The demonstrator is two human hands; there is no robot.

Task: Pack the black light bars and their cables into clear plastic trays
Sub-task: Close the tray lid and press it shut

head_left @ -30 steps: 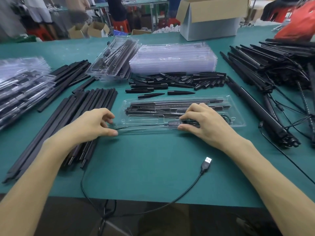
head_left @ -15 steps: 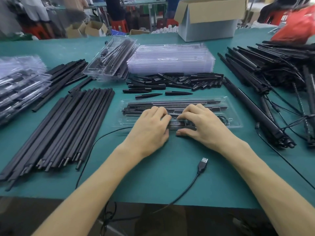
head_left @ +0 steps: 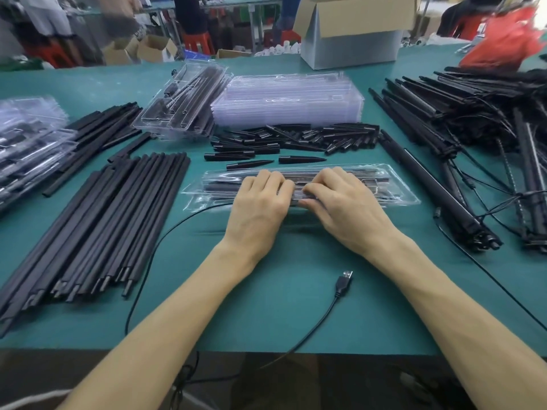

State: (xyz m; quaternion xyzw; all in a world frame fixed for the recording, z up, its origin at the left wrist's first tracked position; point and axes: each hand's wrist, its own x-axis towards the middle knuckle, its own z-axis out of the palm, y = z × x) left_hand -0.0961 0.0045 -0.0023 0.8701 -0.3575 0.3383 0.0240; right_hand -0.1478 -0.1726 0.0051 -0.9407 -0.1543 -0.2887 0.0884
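Note:
A clear plastic tray (head_left: 398,194) lies across the middle of the green table with black light bars (head_left: 367,179) inside it. My left hand (head_left: 260,204) and my right hand (head_left: 343,205) lie side by side on top of its middle, fingers pressing down on the plastic. A thin black cable (head_left: 154,255) leaves the tray's left front, loops over the table edge and comes back to a USB plug (head_left: 344,282) lying loose near me. My hands hide the tray's middle section.
Loose black bars (head_left: 97,226) lie in a row at left. Empty clear trays (head_left: 285,102) are stacked behind, with small black tapered pieces (head_left: 296,139) in front of them. Packed trays (head_left: 26,149) sit far left, cabled bars (head_left: 473,113) pile at right, and a cardboard box (head_left: 352,31) stands at the back.
My left hand came from the tray's left end to the middle beside my right hand. Both hands then slid from the near edge onto the top of the tray.

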